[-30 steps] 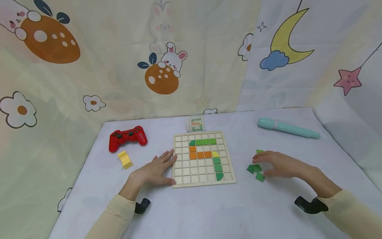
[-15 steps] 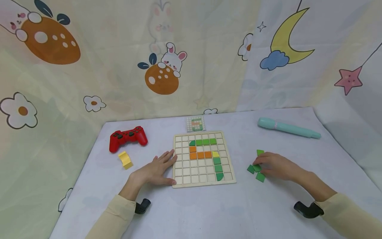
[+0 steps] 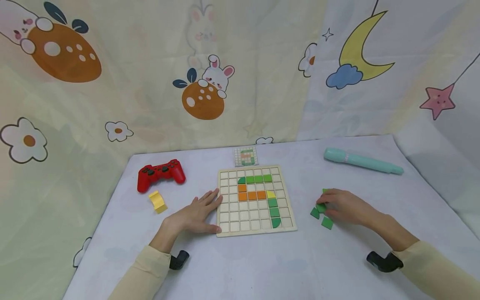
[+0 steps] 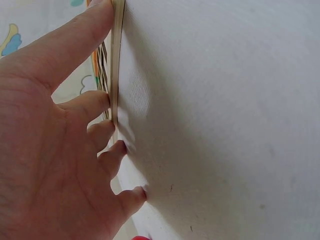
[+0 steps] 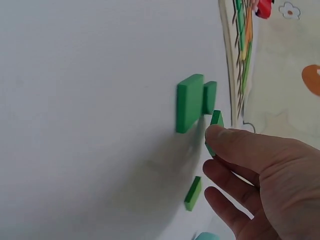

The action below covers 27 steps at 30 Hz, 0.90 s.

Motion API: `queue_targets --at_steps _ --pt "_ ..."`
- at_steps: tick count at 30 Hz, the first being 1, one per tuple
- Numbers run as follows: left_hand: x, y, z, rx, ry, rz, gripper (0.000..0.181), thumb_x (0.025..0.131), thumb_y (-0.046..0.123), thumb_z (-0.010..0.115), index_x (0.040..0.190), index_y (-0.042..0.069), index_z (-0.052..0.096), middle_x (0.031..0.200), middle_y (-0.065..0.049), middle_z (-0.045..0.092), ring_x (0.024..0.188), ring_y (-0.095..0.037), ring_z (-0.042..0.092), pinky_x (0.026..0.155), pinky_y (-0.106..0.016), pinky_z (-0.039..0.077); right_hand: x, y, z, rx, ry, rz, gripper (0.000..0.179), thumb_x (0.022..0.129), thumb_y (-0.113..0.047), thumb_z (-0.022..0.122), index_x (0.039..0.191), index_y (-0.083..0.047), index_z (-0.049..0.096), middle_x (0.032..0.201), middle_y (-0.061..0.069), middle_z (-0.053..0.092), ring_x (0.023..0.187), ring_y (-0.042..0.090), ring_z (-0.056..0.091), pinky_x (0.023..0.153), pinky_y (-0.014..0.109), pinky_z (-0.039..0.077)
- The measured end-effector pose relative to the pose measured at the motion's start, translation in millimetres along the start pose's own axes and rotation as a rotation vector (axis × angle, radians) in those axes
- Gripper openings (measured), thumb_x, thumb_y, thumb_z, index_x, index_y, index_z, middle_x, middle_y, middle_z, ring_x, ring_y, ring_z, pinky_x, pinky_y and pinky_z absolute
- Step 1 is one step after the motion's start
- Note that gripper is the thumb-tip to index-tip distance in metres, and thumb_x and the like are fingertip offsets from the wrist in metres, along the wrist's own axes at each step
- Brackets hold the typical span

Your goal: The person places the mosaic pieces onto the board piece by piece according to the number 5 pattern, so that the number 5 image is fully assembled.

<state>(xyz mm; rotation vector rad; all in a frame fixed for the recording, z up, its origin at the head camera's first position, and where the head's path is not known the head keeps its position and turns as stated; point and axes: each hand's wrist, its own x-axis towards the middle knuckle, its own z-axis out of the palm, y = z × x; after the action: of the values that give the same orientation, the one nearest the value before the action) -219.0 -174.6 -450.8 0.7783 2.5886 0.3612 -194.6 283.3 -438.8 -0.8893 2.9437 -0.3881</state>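
Note:
In the head view a wooden grid board (image 3: 243, 215) lies mid-table, bearing green, orange and yellow tiles in an S-like path. My left hand (image 3: 195, 215) rests at its left edge, fingers spread and fairly straight; the left wrist view has fingertips along the board's side. To the right of the board, my right hand (image 3: 348, 206) pinches a green tile (image 5: 216, 118) between thumb and fingers, tilted close over the table. Around it lie a larger-looking green tile (image 5: 190, 105), another green tile (image 5: 210, 97) and a lighter green tile (image 5: 193, 193).
A small pattern card (image 3: 245, 156) lies behind the board. Left of it are a red game controller (image 3: 161, 174) and a yellow block (image 3: 158, 202). A teal pen-shaped object (image 3: 363, 161) lies at the back right, before a printed cloth backdrop (image 3: 150, 83).
My right hand has come down to the green tiles, its thumb and fingers have closed on one, and that tile has shifted slightly. My left hand has stayed at the board's edge.

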Motion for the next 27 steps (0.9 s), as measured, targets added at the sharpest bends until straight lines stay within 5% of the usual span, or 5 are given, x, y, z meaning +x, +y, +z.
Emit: queue_targets --at_steps 8,18,27 --pt "-0.2 1.2 -0.5 -0.005 0.000 -0.006 0.094 0.083 0.052 0.070 0.155 0.014 0.024 0.165 -0.006 0.006 0.151 -0.032 0.010 0.119 -0.059 0.017 27.8 -28.6 -6.6 0.017 -0.050 0.003 0.027 0.082 -0.010 0.075 0.109 -0.009 0.072 0.107 0.000 0.067 0.098 0.021 0.063 0.084 0.037 0.056" --pt "-0.5 0.9 0.1 0.003 0.001 0.007 0.093 0.083 0.052 0.068 0.155 0.013 0.023 0.165 -0.007 0.006 0.151 -0.033 0.010 0.118 -0.060 0.017 63.1 -86.9 13.4 0.017 -0.048 -0.173 0.026 0.081 -0.015 0.077 0.106 -0.011 0.073 0.107 0.000 0.067 0.099 0.016 0.061 0.087 0.032 0.056" --pt "-0.2 2.4 -1.8 -0.008 -0.001 0.002 0.093 0.083 0.051 0.069 0.155 0.013 0.024 0.165 -0.007 0.006 0.151 -0.033 0.010 0.118 -0.060 0.017 72.0 -118.6 29.1 -0.013 -0.038 -0.231 0.022 0.080 -0.018 0.078 0.102 -0.014 0.075 0.100 -0.002 0.068 0.093 0.013 0.062 0.083 0.027 0.055"
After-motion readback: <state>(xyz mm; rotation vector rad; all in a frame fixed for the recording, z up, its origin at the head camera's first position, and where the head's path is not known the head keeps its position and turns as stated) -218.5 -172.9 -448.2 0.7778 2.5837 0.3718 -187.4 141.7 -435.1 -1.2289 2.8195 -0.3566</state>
